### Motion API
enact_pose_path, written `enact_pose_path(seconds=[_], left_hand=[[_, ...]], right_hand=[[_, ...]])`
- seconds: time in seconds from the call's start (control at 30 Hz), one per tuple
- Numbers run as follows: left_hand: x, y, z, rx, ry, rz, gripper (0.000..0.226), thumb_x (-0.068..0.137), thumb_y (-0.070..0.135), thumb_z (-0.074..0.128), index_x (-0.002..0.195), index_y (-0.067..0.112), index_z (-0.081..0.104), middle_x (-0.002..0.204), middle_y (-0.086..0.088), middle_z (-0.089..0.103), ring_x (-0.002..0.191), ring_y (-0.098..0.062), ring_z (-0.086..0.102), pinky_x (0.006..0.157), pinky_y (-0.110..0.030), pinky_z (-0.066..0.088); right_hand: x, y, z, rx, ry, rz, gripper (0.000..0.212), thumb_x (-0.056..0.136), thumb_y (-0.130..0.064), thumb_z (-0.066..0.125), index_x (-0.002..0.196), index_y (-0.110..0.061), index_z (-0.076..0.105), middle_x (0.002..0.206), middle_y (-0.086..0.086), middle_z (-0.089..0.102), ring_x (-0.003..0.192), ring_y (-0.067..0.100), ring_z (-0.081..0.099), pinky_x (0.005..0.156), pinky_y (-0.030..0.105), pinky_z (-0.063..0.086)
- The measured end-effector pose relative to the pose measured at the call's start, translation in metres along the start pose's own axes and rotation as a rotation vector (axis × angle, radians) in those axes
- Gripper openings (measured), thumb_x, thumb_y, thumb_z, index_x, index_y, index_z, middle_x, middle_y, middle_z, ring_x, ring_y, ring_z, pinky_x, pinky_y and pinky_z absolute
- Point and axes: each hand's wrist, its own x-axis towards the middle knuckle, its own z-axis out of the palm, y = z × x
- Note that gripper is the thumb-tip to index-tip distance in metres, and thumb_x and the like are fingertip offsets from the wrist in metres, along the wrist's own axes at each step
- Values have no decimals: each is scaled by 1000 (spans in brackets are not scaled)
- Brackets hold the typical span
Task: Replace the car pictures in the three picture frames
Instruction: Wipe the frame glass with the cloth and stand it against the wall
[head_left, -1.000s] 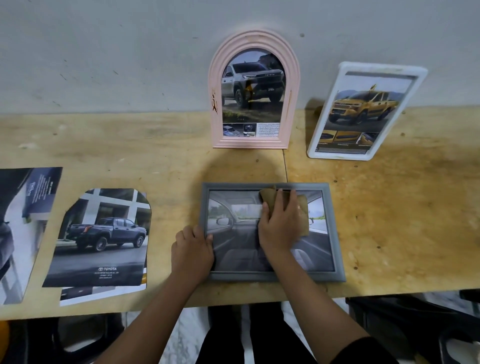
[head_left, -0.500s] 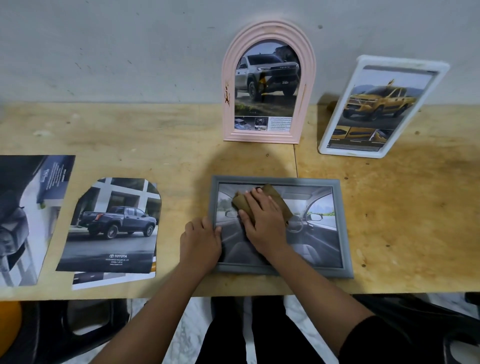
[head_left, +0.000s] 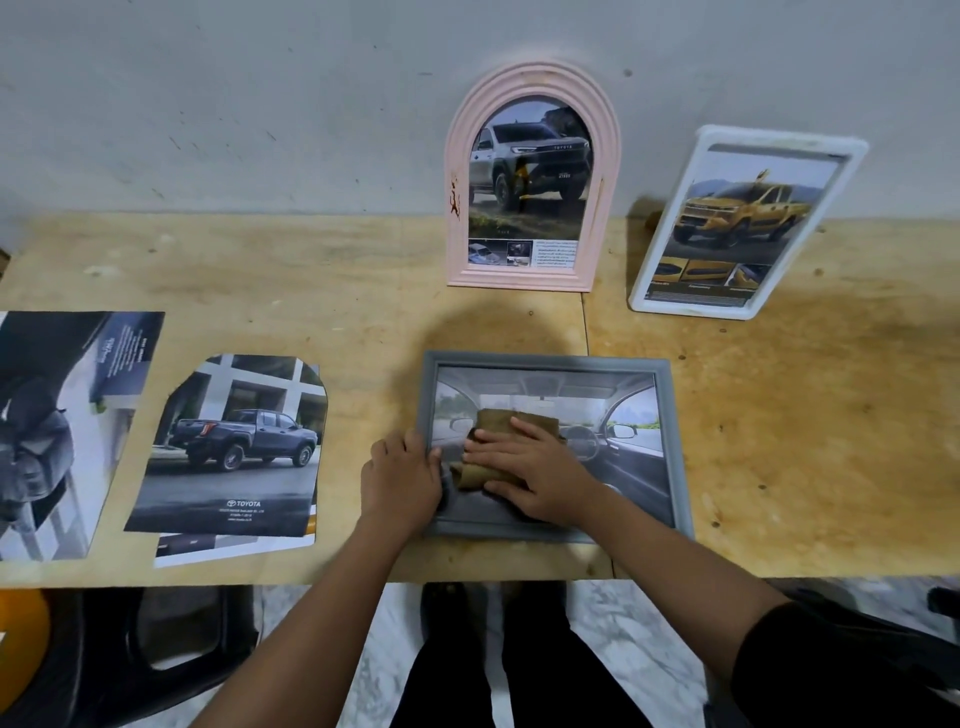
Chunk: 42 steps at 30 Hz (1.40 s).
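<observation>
A grey picture frame (head_left: 675, 447) lies flat near the table's front edge, showing a car-interior picture. My right hand (head_left: 530, 470) presses a brown cloth (head_left: 498, 426) flat onto the left part of its glass. My left hand (head_left: 400, 480) grips the frame's left edge. A pink arched frame (head_left: 608, 156) with a grey truck picture leans on the wall behind. A white frame (head_left: 852, 150) with a yellow truck picture leans at the right. A loose arch-cut picture of a dark pickup (head_left: 234, 447) lies to the left.
Another loose picture (head_left: 57, 431) lies at the far left of the wooden table (head_left: 805, 441). A further sheet (head_left: 234, 551) peeks from under the pickup picture. Below the front edge are a black plastic chair (head_left: 130, 660), an orange object (head_left: 21, 634) and my dark-clothed legs.
My right hand has slid the cloth leftward across the glass, from the upper middle to the left side. My left hand stays on the frame's left edge.
</observation>
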Motion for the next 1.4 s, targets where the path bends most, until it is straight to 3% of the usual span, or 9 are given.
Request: enact_pose_path(seconds=[0.4, 0.53, 0.7, 0.8, 0.9, 1.03, 1.17, 1.27, 1.4], left_hand=[[-3, 1, 0, -11, 23, -18, 35, 99, 36, 30, 116, 8, 43, 118, -13, 50, 105, -29, 48, 82, -37, 42], [-3, 1, 0, -30, 11, -32, 37, 99, 37, 30, 118, 9, 42, 120, -14, 49, 108, -29, 48, 85, -38, 42], [-4, 2, -3, -72, -6, -40, 37, 99, 38, 29, 119, 9, 42, 123, -14, 47, 111, -30, 45, 88, -39, 41], [-4, 2, -4, -89, -4, -51, 39, 99, 38, 29, 119, 9, 43, 124, -14, 48, 112, -29, 45, 89, -39, 41], [-5, 2, -4, -119, 4, -57, 39, 98, 39, 30, 119, 9, 44, 123, -12, 49, 111, -28, 46, 90, -38, 41], [-7, -2, -2, -145, 45, -39, 38, 98, 39, 32, 117, 9, 45, 120, -11, 50, 108, -26, 48, 87, -36, 41], [-12, -5, 2, -192, 99, -34, 35, 97, 36, 37, 113, 7, 48, 116, -11, 52, 105, -27, 49, 85, -37, 41], [-16, -3, 3, -272, 138, -66, 29, 94, 34, 46, 104, 7, 49, 106, -12, 53, 98, -28, 49, 80, -38, 42], [-20, 0, 7, -386, 176, -96, 27, 90, 26, 56, 101, 2, 50, 101, -16, 51, 93, -30, 48, 75, -36, 40]], right_hand=[[-55, -1, -26, 290, -153, 252, 52, 86, -49, 45, 125, -18, 60, 127, -5, 61, 122, -3, 38, 104, 9, 20], [-74, 0, -44, 424, -147, 339, 28, 88, -49, 45, 78, -31, 64, 72, -13, 59, 72, 2, 53, 67, 22, 38], [-88, 7, -73, 547, -177, 589, 32, 91, -37, 52, 60, -28, 51, 61, -12, 49, 61, 3, 46, 61, 24, 33], [-93, 15, -103, 703, -110, 787, 26, 93, -18, 54, 70, -22, 65, 76, -9, 63, 76, 8, 56, 71, 20, 40], [-105, 25, -137, 783, 253, 857, 25, 88, -36, 59, 81, -16, 70, 89, -1, 70, 82, 12, 63, 75, 21, 45], [-125, 39, -150, 391, 633, 1007, 33, 97, -31, 47, 109, -5, 63, 103, 15, 63, 104, 35, 57, 76, 32, 36], [-139, 49, -120, 17, 409, 1080, 39, 96, -22, 48, 132, -6, 48, 126, 22, 56, 116, 38, 51, 89, 41, 41], [-145, 56, -87, -29, 209, 1051, 58, 91, -10, 50, 145, -6, 29, 153, 16, 27, 142, 29, 22, 116, 43, 18], [-130, 35, -73, -137, 394, 1037, 57, 85, -7, 52, 140, -5, 35, 150, 15, 31, 140, 32, 25, 113, 48, 23]])
